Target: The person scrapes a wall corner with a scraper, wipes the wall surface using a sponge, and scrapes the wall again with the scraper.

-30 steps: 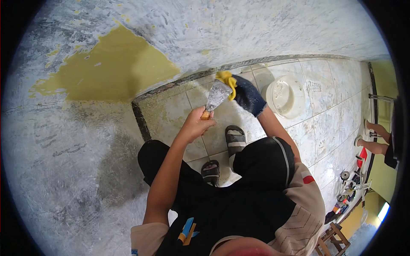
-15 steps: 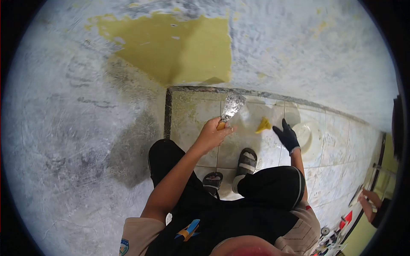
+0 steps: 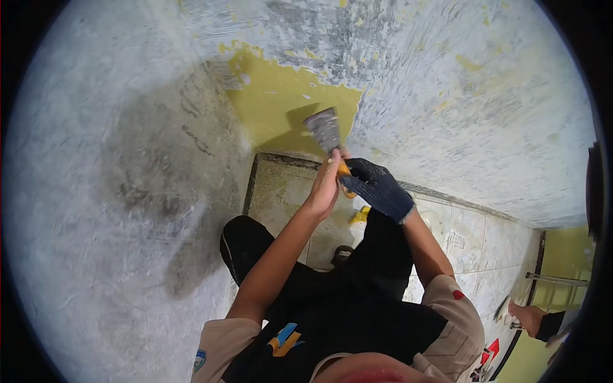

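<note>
A putty knife (image 3: 324,129) with a smeared metal blade and an orange-yellow handle points up in front of the wall corner. My bare left hand (image 3: 324,186) grips it near the blade, fingers along the handle. My right hand (image 3: 378,191), in a dark glove, closes on the handle's lower end from the other side. Some of its fingers are hidden. Behind the blade is a yellow patch (image 3: 281,96) on the scraped grey-white wall (image 3: 440,108). The blade appears apart from the wall, its shadow falling on the yellow patch.
A yellow piece (image 3: 360,215) lies on the tiled floor (image 3: 281,188) below my hands. A scuffed grey wall (image 3: 153,191) stands at left. At the far right are another person's foot (image 3: 527,317), a metal ladder-like frame (image 3: 562,281) and a red object (image 3: 490,350).
My left hand has raised the putty knife from above the floor. My right hand, spread open near a white bowl before, has moved left and up to the handle. My view has shifted.
</note>
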Demonstrator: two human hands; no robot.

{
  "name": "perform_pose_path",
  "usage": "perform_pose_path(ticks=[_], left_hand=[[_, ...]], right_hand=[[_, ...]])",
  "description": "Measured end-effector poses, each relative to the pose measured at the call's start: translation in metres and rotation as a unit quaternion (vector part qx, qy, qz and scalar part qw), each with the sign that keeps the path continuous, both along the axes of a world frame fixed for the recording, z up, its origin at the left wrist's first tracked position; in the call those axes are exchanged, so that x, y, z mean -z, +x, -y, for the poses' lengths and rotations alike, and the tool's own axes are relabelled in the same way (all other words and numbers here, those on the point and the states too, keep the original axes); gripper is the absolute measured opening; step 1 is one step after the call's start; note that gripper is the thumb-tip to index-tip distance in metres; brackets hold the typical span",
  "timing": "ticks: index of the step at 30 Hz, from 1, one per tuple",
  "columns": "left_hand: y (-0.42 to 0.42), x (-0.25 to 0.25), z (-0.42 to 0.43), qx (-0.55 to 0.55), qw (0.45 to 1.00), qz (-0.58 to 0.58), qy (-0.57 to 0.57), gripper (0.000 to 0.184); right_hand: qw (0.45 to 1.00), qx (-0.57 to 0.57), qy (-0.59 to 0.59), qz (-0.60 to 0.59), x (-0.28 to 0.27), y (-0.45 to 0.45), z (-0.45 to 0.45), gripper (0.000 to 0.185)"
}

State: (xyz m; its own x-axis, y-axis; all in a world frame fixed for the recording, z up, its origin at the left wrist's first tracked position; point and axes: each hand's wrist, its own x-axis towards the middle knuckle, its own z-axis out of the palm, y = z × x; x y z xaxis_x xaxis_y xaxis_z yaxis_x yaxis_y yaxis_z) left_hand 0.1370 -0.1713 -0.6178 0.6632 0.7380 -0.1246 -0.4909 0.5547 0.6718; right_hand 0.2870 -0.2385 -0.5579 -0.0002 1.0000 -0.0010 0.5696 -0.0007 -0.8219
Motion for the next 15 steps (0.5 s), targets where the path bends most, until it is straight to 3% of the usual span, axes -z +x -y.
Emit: perform_pose_path(ticks=[1, 2, 5, 6, 8, 9, 10, 12, 14, 15], left_hand=[[0.004, -0.012, 0.001, -0.012, 1.000, -0.015, 0.012, 0.046], [0.009, -0.019, -0.001, -0.017, 1.000, -0.012, 0.017, 0.046], [0.019, -0.038, -0.019, -0.035, 0.969, -0.121, 0.214, 0.073], [0.020, -0.044, -0.022, -0.040, 0.968, -0.121, 0.217, 0.073], [0.026, -0.057, -0.020, -0.049, 0.873, -0.378, 0.303, 0.077], [0.030, -0.056, -0.017, -0.133, 0.892, -0.294, 0.315, 0.079], [0.031, -0.056, -0.012, -0.137, 0.892, -0.292, 0.315, 0.079], [0.032, -0.065, -0.003, -0.258, 0.860, -0.253, 0.359, 0.077], [0.047, -0.058, 0.002, -0.281, 0.838, -0.256, 0.392, 0.077], [0.055, -0.063, 0.005, -0.298, 0.799, -0.257, 0.455, 0.077]], right_hand=[[0.998, -0.004, 0.019, -0.059, 0.003, -0.004, -0.006, 0.041], [0.998, -0.009, 0.023, -0.056, 0.000, -0.005, -0.010, 0.041], [0.992, 0.068, -0.012, -0.107, -0.016, -0.002, -0.016, 0.034], [0.992, 0.062, -0.009, -0.106, -0.019, 0.004, -0.019, 0.034], [0.990, 0.106, 0.088, -0.029, -0.024, 0.020, -0.020, 0.034], [0.989, 0.116, 0.076, -0.051, -0.031, 0.027, -0.022, 0.037], [0.986, 0.151, -0.009, -0.073, -0.041, 0.038, -0.016, 0.042], [0.970, 0.097, 0.195, 0.111, -0.043, 0.053, -0.018, 0.046], [0.973, 0.078, 0.181, 0.123, -0.054, 0.061, -0.012, 0.047], [0.973, 0.063, 0.175, 0.133, -0.062, 0.063, -0.011, 0.049]])
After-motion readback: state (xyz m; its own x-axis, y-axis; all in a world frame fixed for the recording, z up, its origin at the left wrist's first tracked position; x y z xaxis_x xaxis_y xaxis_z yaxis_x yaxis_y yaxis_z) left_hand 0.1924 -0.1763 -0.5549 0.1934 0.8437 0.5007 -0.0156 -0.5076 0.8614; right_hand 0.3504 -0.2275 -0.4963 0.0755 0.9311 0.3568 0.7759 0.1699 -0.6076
